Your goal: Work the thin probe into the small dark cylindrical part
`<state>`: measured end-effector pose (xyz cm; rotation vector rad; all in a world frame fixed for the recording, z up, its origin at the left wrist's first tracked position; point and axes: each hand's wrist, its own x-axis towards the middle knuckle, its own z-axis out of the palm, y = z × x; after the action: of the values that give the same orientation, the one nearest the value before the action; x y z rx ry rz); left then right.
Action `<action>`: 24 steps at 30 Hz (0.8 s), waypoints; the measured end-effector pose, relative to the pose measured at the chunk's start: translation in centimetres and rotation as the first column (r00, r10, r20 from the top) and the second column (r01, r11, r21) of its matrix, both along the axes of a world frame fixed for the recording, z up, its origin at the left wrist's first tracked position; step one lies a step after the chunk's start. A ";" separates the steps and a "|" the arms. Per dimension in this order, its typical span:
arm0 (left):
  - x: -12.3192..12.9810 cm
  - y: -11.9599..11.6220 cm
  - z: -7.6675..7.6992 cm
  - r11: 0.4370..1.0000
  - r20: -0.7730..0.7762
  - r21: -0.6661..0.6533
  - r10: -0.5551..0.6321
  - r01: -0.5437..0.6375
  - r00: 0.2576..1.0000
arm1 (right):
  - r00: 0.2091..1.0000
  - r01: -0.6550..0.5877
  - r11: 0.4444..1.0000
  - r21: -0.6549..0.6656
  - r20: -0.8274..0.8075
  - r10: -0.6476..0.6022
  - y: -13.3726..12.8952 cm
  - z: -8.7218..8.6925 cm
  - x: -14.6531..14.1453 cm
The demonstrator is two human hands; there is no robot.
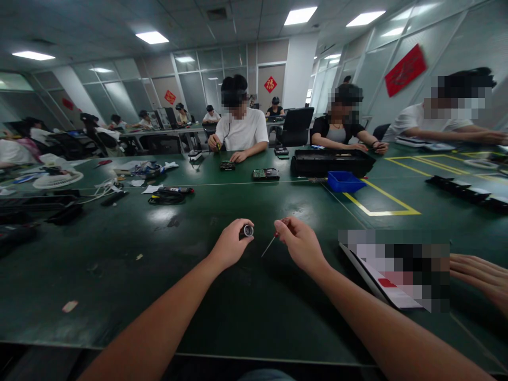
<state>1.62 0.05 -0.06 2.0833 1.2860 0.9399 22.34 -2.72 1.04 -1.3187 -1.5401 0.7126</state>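
My left hand (231,243) is closed around a small dark cylinder (248,230), whose round, silver-rimmed end faces me. The cylinder looks like a flashlight head, but most of it is hidden by my fingers. A screwdriver (269,247) with a red handle is gripped in my right hand (300,242), its thin metal shaft slanting down to the left. The screwdriver tip is apart from the cylinder, and both hands are over the middle of the green table (222,328).
Across the table a person in a white shirt (248,132) works on a circuit board part (227,165). A blue bin (345,181) stands by a black tray (331,163). Coiled black cables (169,197) lie ahead left. Another person's hand (482,278) rests at right by a pale folder (405,299).
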 end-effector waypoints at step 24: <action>0.0 0.0 -0.1 0.998 -0.046 0.046 -0.041 0.043 0.998 | 0.973 0.037 0.994 0.099 -0.231 -0.013 0.0 0.0 -0.1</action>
<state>1.62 0.08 -0.12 2.1703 1.2486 0.9175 22.28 -2.70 1.01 -1.1349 -1.3531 0.7331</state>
